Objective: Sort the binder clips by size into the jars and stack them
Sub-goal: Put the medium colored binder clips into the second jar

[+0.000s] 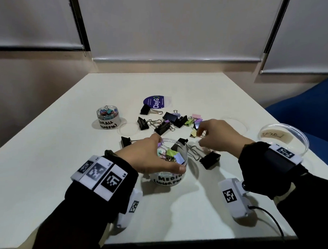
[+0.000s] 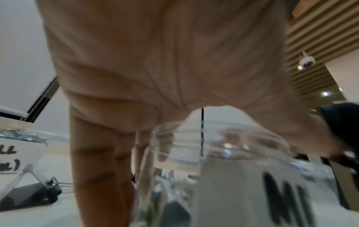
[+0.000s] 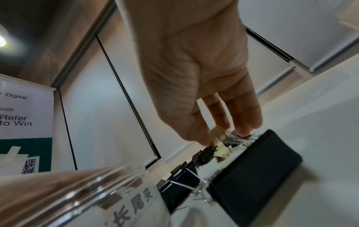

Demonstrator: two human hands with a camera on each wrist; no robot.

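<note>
My left hand [image 1: 150,157] grips the rim of the clear jar marked MEDIUM [image 1: 168,178], which holds several pastel clips [image 1: 174,156]. In the left wrist view the palm [image 2: 155,69] arches over the jar [image 2: 233,169]. Just beyond the jar, my right hand [image 1: 202,134] pinches a small yellow clip [image 1: 193,133] at the table; its fingertips [image 3: 246,130] close on this clip [image 3: 216,135] in the right wrist view. Large black clips [image 1: 164,127] and a few pastel ones [image 1: 196,117] lie scattered behind. A black clip [image 1: 209,160] lies right of the jar.
A jar marked SMALL [image 1: 107,116] stands at the back left with coloured clips inside. An open clear jar [image 1: 283,138] sits at the far right. Clear lids [image 1: 128,128] [image 1: 233,123] and a purple round label [image 1: 156,103] lie on the white table [image 1: 45,156].
</note>
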